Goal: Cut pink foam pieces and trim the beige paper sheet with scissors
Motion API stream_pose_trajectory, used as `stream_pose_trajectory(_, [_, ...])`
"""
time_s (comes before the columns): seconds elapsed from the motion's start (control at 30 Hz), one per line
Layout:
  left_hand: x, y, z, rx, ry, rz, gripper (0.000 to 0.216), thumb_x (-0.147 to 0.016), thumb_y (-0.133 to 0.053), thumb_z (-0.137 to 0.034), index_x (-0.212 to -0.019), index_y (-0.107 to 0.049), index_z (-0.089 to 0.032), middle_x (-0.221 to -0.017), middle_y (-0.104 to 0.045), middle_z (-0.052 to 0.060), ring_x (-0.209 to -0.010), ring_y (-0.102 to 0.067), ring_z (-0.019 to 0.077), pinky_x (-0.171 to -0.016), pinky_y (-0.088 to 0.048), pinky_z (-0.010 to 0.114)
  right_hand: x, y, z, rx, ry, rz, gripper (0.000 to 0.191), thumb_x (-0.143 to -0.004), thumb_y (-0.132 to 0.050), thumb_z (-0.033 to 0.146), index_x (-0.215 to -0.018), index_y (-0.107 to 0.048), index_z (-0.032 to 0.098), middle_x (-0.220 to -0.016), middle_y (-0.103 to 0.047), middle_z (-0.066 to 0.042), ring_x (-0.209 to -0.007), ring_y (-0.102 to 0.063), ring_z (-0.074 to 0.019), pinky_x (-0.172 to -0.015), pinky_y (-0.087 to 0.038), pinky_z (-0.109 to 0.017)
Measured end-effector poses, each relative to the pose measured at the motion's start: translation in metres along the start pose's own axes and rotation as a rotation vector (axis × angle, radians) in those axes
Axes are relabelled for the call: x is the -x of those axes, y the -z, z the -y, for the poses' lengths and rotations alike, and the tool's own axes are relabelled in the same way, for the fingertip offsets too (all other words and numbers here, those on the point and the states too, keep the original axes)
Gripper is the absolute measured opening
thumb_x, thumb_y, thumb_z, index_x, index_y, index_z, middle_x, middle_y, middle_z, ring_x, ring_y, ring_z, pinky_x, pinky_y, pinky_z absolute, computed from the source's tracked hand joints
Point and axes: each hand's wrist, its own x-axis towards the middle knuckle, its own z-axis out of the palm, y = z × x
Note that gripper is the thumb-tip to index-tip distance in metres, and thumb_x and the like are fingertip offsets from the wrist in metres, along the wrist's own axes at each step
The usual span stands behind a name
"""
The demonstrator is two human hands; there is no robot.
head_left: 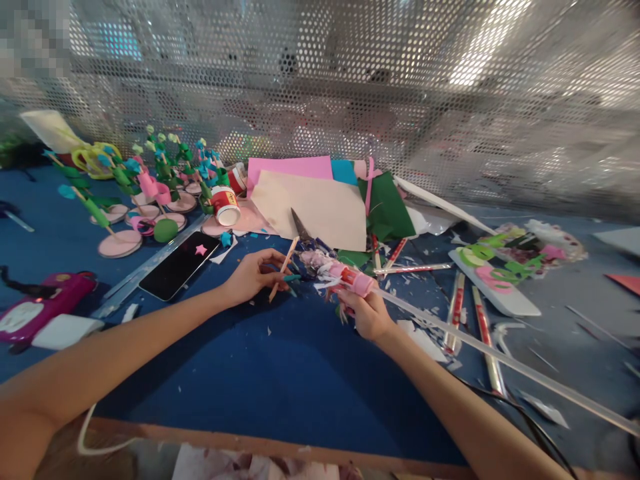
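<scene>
My left hand [253, 275] rests on the blue table cloth [280, 373] with its fingers pinched round a thin wooden stick [283, 269] that has a small teal piece on it. My right hand [367, 315] is closed on a pink glue gun [350, 279], whose nozzle points left toward the stick. A long clear glue stick [500, 360] trails from the gun's back to the lower right. A pair of scissors [303, 231] lies just beyond the two hands.
Coloured foam sheets [320, 200] lie behind the hands. A black phone [179, 265] with a pink star and a ruler lie at left, beside several foam flowers on sticks [160, 180] and a small red-and-white pot [225, 204]. Glue sticks [455, 307] and scraps litter the right; a perforated metal screen [350, 87] stands behind.
</scene>
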Motion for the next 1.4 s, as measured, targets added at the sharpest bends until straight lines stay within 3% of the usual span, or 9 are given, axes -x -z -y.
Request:
stream_pose_trajectory(0.17, [0.0, 0.0, -0.001, 0.008, -0.003, 0.008, 0.027, -0.063, -0.067, -0.022, -0.083, -0.052, -0.011, -0.078, -0.064, 0.004, -0.059, -0.064, 0.0132, -0.056, -0.052, 0.026, 0.0, 0.002, -0.003, 0.022, 0.028, 0.025, 0.022, -0.071, -0.053, 0.036, -0.061, -0.059, 0.017, -0.052, -0.05, 0.0, -0.045, -0.043, -0.0101, -0.037, -0.032, -0.022])
stream_pose_trajectory(0.5, [0.0, 0.0, 0.0, 0.029, -0.006, 0.041, 0.03, -0.062, -0.069, -0.026, -0.082, -0.053, -0.011, -0.075, -0.063, 0.003, -0.058, -0.063, 0.013, -0.052, -0.051, 0.022, -0.001, 0.003, 0.003, 0.031, 0.024, -0.06, 0.022, -0.07, -0.053, 0.038, -0.062, -0.055, 0.017, -0.05, -0.05, 0.0, -0.043, -0.042, -0.0101, -0.036, -0.03, -0.022])
stream_pose_trajectory(0.9, [0.001, 0.0, -0.002, 0.038, 0.007, 0.021, 0.031, -0.061, -0.069, -0.026, -0.081, -0.052, -0.012, -0.077, -0.063, 0.003, -0.058, -0.063, 0.0126, -0.056, -0.053, 0.025, 0.0, 0.003, 0.007, 0.153, 0.076, 0.021, 0.023, -0.071, -0.053, 0.034, -0.055, -0.05, 0.018, -0.049, -0.045, 0.001, -0.045, -0.04, -0.0102, -0.041, -0.032, -0.024])
stream_pose_trajectory(1.17, [0.001, -0.002, -0.001, 0.035, 0.021, 0.035, 0.029, -0.062, -0.069, -0.024, -0.083, -0.052, -0.011, -0.077, -0.064, 0.004, -0.059, -0.063, 0.0119, -0.055, -0.052, 0.023, -0.002, 0.006, 0.001, 0.086, 0.044, -0.074, 0.024, -0.069, -0.055, 0.038, -0.055, -0.05, 0.019, -0.048, -0.042, 0.001, -0.044, -0.038, -0.0104, -0.038, -0.029, -0.023])
stream_pose_trajectory(1.4, [0.001, -0.001, -0.003, 0.042, 0.013, 0.033, 0.03, -0.061, -0.069, -0.026, -0.081, -0.052, -0.011, -0.077, -0.063, 0.003, -0.058, -0.063, 0.0123, -0.055, -0.052, 0.025, -0.003, 0.004, 0.017, 0.192, 0.107, 0.01, 0.024, -0.068, -0.052, 0.035, -0.051, -0.049, 0.019, -0.053, -0.046, -0.001, -0.05, -0.041, -0.0122, -0.046, -0.033, -0.026])
